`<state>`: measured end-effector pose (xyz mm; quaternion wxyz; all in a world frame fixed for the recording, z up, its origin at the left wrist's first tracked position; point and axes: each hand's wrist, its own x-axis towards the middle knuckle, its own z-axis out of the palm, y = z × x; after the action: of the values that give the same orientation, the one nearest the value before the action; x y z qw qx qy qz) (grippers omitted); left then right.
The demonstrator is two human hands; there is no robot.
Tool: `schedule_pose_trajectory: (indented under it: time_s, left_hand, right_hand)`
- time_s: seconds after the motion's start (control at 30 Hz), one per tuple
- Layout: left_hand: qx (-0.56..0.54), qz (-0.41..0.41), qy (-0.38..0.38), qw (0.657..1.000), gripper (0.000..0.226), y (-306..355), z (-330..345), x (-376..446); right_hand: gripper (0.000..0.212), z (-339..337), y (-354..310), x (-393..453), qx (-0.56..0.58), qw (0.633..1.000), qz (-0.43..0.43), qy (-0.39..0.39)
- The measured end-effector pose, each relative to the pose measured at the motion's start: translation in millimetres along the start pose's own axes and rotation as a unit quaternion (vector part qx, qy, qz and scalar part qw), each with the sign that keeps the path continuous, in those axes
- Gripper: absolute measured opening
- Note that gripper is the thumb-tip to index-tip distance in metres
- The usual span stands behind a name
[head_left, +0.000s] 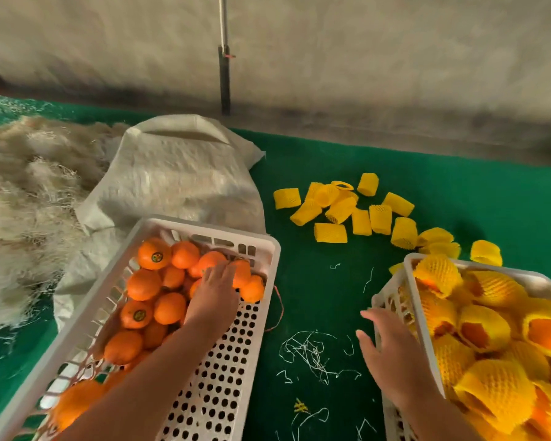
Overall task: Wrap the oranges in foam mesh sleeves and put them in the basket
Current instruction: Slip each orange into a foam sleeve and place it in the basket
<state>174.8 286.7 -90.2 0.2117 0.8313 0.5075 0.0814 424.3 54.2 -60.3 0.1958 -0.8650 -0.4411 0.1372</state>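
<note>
1. Now my left hand (215, 296) reaches into the left crate (115, 268), fingers curved down over a bare orange (241, 272) near its far right corner; whether they grip it, I cannot tell.
2. Loose yellow sleeves (360, 211) lie on the green cloth (315, 281) beyond both hands.
3. My right hand (392, 358) rests with spread, straight fingers against the right basket (409, 300), where wrapped oranges (490, 313) are piled.

You have two white baskets: the left basket (269, 249) holds about fifteen bare oranges (143, 284), the right basket (409, 281) roughly a dozen sleeved oranges (481, 326). About eighteen empty yellow sleeves (330, 233) lie loose on the green mat (318, 297). One sack (175, 173) sits behind.
</note>
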Motion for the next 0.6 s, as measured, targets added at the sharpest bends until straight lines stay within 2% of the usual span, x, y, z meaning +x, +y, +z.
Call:
schedule_pose_trajectory:
  time_s: [0.1, 0.17, 0.27, 0.47, 0.6]
  left_hand:
    - [0.133, 0.031, -0.008, 0.991, 0.067, 7, -1, 25]
    - [0.206, 0.011, 0.005, 0.979, 0.07, 4, -1, 36]
    - [0.181, -0.033, 0.017, 0.983, 0.075, -10, 0, 44]
    - [0.117, -0.044, -0.036, 0.992, 0.062, -36, 2, 50]
    - [0.128, -0.024, -0.015, 0.991, 0.069, -45, 5, 54]
  right_hand:
    - [0.04, 3, 4, 7, -0.012, 0.999, 0.015, -0.031]
    - [0.039, 0, 7, 18, -0.016, 0.999, 0.026, -0.038]
    - [0.036, -8, 5, 40, -0.015, 0.999, 0.03, -0.029]
    - [0.033, -25, 1, 111, -0.012, 0.999, 0.042, -0.015]
    - [0.039, -25, -1, 176, -0.05, 0.997, 0.045, -0.034]
